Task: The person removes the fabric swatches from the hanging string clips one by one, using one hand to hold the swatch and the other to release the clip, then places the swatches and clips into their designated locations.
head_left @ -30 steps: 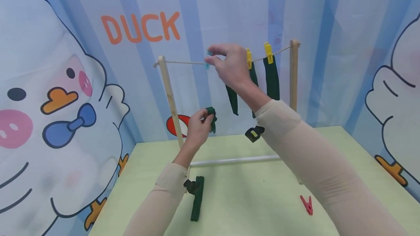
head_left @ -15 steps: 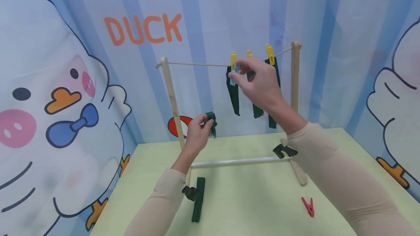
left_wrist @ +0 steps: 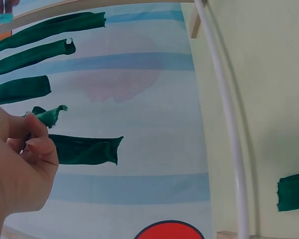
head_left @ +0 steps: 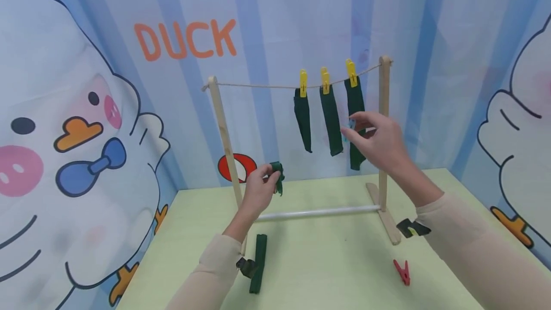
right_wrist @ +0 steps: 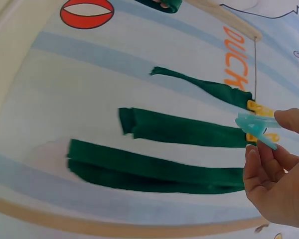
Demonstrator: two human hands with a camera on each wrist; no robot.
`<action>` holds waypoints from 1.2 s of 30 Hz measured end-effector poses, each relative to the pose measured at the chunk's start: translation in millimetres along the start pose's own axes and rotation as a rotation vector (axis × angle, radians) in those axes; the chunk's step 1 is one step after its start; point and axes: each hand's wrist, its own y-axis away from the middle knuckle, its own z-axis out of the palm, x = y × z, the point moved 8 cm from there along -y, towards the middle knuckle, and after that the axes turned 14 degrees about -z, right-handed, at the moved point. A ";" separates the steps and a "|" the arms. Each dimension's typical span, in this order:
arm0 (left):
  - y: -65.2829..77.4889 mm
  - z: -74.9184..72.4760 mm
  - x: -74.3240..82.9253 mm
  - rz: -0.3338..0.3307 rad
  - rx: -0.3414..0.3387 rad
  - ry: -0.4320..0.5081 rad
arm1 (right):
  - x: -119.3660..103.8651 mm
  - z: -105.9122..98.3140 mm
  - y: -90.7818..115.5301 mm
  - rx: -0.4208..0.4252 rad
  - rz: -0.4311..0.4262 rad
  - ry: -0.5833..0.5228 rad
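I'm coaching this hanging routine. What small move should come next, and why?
Probably lift the left hand with its green strip to the bare string left of the three hung strips; the right hand already pinches a blue peg.

Two bare hands, close-fitting beige sleeves to the wrists, small black device clipped under each forearm

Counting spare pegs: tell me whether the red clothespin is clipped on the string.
No, the red clothespin lies on the green table, while only three yellow clothespins grip the string.
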 end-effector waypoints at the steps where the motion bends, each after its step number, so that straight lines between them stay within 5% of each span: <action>1: 1.1 0.2 -3.2 -0.006 -0.002 -0.005 | 4.5 0.3 6.3 -0.010 0.015 -0.007; 7: 7.2 1.4 -19.2 -0.033 -0.013 -0.023 | 36.0 2.9 52.1 -0.148 0.161 -0.002; 19: 18.0 2.1 -43.9 -0.068 -0.011 -0.032 | 98.9 15.7 143.0 -0.601 0.480 -0.054; 24: 20.3 3.7 -55.2 -0.076 -0.009 -0.047 | 112.3 19.1 175.0 -0.684 0.518 -0.020; 36: 20.5 13.5 -95.6 -0.189 -0.125 -0.112 | 135.4 25.7 232.8 -0.785 0.566 0.047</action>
